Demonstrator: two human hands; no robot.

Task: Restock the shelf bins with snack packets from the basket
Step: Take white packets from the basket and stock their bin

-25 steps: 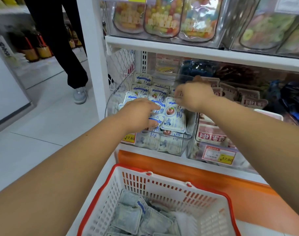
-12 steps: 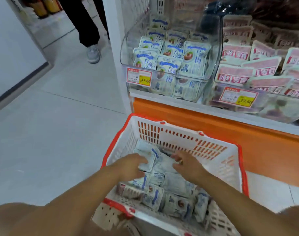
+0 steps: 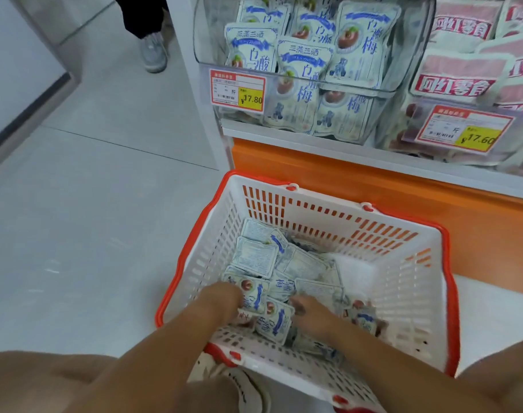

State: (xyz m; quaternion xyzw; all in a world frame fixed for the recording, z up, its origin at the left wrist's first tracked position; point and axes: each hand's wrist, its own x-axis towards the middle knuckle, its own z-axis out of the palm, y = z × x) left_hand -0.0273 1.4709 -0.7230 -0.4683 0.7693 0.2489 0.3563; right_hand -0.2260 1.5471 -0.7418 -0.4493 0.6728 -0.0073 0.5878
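Pale grey floor (image 3: 90,219) tiles filled the left side. A white shelf (image 3: 314,138) with an orange base panel (image 3: 343,180) ran along the top right. On the floor just in front of that panel sat a white slatted basket (image 3: 403,239) with a red rim.

On the shelf, a clear bin (image 3: 397,84) stood piled with upright blue-and-white packets (image 3: 358,46). Just beside it on the right lay a heap of red-lettered packets (image 3: 451,81).

Both bare forearms reached down into the near end of the basket. The left hand (image 3: 223,301) and the right hand (image 3: 312,315) were near each other, and both were sunk among the snack packets (image 3: 255,259) heaped on the basket's bottom. One packet stood between the hands. The fingers of each hand were buried under the packets, so I could not tell whether they were clamped on any or apart.

A red-and-yellow price tag (image 3: 238,90) marked 17.80 hung on the clear bin's front. A second tag (image 3: 463,129), marked 17.60, hung before the red-lettered packets. Another person's grey shoe (image 3: 153,52) stood on the floor at the shelf's left edge.
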